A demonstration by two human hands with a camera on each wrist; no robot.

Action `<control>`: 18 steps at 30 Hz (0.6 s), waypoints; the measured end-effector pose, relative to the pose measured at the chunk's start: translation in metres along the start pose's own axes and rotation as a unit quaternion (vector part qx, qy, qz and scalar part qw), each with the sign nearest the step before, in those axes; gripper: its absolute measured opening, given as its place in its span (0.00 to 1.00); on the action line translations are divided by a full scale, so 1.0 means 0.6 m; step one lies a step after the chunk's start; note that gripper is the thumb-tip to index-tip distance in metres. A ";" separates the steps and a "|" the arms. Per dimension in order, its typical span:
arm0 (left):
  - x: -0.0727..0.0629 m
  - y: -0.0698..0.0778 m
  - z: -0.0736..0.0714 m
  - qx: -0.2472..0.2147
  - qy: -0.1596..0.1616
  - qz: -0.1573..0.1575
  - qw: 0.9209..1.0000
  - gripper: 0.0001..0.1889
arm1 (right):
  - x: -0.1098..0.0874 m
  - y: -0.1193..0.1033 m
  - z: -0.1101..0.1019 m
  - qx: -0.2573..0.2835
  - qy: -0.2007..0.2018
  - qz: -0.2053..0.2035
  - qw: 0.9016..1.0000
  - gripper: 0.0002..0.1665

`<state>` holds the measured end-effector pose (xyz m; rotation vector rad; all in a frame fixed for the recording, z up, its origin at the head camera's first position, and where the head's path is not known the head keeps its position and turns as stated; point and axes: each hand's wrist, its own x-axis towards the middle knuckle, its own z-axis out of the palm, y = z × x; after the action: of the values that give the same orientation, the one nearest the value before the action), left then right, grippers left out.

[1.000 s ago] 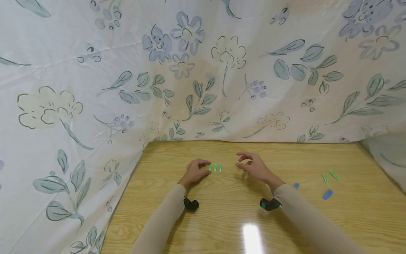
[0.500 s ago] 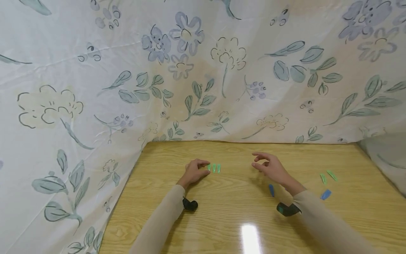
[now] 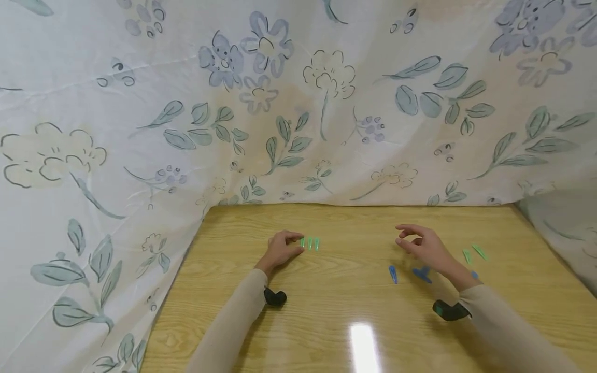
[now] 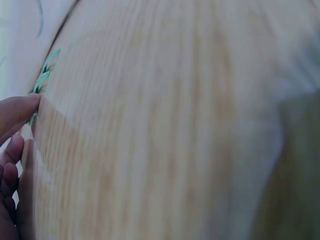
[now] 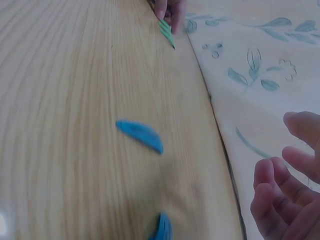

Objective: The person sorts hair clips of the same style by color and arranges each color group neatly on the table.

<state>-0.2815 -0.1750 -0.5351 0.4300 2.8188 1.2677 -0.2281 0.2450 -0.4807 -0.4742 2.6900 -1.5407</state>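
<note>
Three green snap hair clips stand side by side in a short row on the table in the head view. My left hand [image 3: 280, 250] has thumb and forefinger at the two ends of the leftmost green hair clip [image 3: 302, 243], pinching it lengthwise. Beside it are the middle clip [image 3: 310, 244] and the right clip [image 3: 317, 244]. Over the table to the right hovers my right hand [image 3: 426, 248], fingers loosely curved, holding nothing. Nearest below it lie a blue hair clip [image 3: 393, 274] and another blue piece [image 3: 422, 274], whose outline is unclear.
Two loose green clips [image 3: 473, 254] lie farther right. A blue clip [image 3: 474, 274] is partly hidden by the right forearm. Floral cloth [image 3: 326, 155] hangs behind and along the left of the wooden table [image 3: 322, 305], with more cloth at the right.
My right hand has moved rightward, away from the green row towards the loose clips, uncovering blue clips. My left hand stays at the leftmost green hair clip. The head view has shifted slightly.
</note>
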 end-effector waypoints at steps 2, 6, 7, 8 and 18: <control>0.001 0.000 -0.001 0.000 -0.002 0.002 1.000 0.18 | -0.008 0.005 -0.010 -0.006 0.004 0.005 1.000 0.28; 0.001 -0.002 -0.001 -0.004 -0.003 0.004 1.000 0.18 | -0.022 0.019 -0.030 -0.024 0.013 0.007 1.000 0.28; 0.000 -0.002 -0.001 -0.006 -0.003 0.004 1.000 0.18 | -0.025 0.022 -0.035 -0.030 0.015 0.007 0.999 0.28; 0.000 -0.002 -0.001 -0.008 -0.003 0.003 1.000 0.19 | -0.028 0.026 -0.040 -0.036 0.018 0.007 0.999 0.28; -0.002 -0.001 0.001 -0.004 -0.002 -0.001 1.000 0.18 | -0.064 0.066 -0.093 -0.064 0.043 0.006 0.997 0.27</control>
<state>-0.2804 -0.1753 -0.5360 0.4285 2.8087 1.2763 -0.2100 0.3212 -0.4909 -0.4010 2.8643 -1.4231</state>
